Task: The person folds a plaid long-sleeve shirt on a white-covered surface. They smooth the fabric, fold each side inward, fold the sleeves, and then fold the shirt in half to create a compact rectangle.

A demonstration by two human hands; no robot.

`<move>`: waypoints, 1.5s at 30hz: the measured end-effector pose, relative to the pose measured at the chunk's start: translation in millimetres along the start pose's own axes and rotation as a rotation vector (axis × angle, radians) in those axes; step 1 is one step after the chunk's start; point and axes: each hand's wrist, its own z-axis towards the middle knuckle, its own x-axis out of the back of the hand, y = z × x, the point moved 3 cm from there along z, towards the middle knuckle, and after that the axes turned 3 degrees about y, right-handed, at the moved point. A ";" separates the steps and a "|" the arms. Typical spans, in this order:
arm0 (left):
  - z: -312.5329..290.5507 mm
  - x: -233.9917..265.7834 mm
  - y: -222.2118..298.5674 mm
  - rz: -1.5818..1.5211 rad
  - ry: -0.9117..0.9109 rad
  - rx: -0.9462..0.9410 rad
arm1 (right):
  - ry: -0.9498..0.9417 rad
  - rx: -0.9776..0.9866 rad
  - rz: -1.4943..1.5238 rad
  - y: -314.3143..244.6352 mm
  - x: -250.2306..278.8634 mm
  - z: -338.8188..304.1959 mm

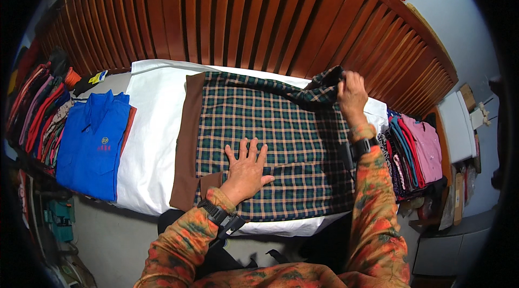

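Observation:
A dark green and tan plaid cloth garment (281,142) with a wide brown band (188,126) along its left side lies spread on a white sheet (146,136). My left hand (246,172) rests flat on the plaid, fingers spread, near its lower left part. At the far right corner my right hand (352,93) pinches the garment's edge and lifts it, so the cloth there bunches and its far edge folds over. Both wrists carry dark straps, and the sleeves are orange and green patterned.
A folded blue shirt (92,147) lies to the left, beside a row of folded clothes (46,109). More folded clothes (421,147), pink on top, stand at the right. The slatted wooden backrest (243,18) rises along the far side. A white cabinet (457,126) is further right.

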 end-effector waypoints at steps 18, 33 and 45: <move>1.3 -3.4 -1.1 -0.006 0.014 -0.003 | -0.711 -0.409 -0.112 32.5 -3.3 -88.4; 2.4 -3.4 -2.1 0.017 -0.012 -0.004 | -0.274 -0.207 -0.117 18.9 -27.0 -46.7; 2.5 -1.7 -1.4 0.005 -0.025 0.006 | -0.030 -0.871 1.138 13.0 119.4 -138.6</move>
